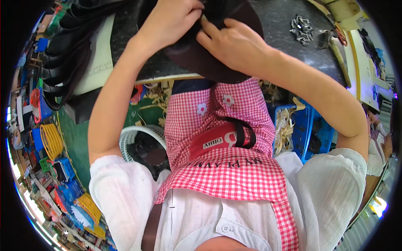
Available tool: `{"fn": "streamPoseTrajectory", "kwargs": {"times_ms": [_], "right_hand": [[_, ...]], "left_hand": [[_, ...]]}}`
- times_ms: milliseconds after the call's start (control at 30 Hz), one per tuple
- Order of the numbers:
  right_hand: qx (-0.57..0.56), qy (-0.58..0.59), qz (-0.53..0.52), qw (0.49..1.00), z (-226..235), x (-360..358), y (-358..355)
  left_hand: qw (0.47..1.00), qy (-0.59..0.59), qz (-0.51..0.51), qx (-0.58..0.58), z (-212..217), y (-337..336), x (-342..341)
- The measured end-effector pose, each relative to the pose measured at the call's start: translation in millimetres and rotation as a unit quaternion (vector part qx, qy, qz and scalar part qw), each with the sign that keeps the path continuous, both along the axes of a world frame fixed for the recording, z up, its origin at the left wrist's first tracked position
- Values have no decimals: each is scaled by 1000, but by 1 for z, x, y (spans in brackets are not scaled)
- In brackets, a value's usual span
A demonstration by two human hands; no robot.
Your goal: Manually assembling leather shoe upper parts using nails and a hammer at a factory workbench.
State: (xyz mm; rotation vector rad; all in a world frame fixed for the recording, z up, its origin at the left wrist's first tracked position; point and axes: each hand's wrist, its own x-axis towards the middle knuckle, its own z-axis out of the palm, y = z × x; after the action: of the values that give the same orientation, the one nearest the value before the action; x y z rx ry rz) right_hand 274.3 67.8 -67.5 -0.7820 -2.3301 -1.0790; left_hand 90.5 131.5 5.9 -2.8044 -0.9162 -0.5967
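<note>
Dark piece: a dark brown, rounded sheet of material [197, 58] lies on the desk at the top middle of the view, its lower curved edge hanging past the desk's near edge toward the person. Its long axis cannot be told, since both hands cover its upper part.
Left hand: the left hand [169, 21] comes in from the lower left, forearm rising steeply, wrist bent, fingers curled down onto the dark piece.
Right hand: the right hand [232, 42] comes in from the right, forearm slanting up, fingers pointing left and meeting the left hand's fingertips.
Grip: both hands pinch narrowly on the dark piece at one small spot where the fingertips meet.
Desk: a dark speckled desk [276, 21] with a pale front edge; a heap of small metal parts [302, 29] lies well to the right of the hands.
Left of the desk: a stack of black curved soles [63, 62].
Below: a green floor, a white round basket [138, 142], blue crates [305, 134] holding pale strips.
Clothing: a red and white checked apron [226, 138] over a white shirt.
</note>
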Motion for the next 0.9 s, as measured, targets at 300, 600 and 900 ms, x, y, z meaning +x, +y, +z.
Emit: {"fn": "streamPoseTrajectory", "kwargs": {"times_ms": [300,600,900], "right_hand": [[-58,-90,-62,992,14,-6,-15],[-35,-105,-56,992,23,-4,-21],[-101,-19,49,994,22,-15,-19]], "left_hand": [[1000,13,14,-6,6,-13,-7],[1000,24,18,6,21,-31,-10],[999,-7,49,-20,19,-52,-26]]}}
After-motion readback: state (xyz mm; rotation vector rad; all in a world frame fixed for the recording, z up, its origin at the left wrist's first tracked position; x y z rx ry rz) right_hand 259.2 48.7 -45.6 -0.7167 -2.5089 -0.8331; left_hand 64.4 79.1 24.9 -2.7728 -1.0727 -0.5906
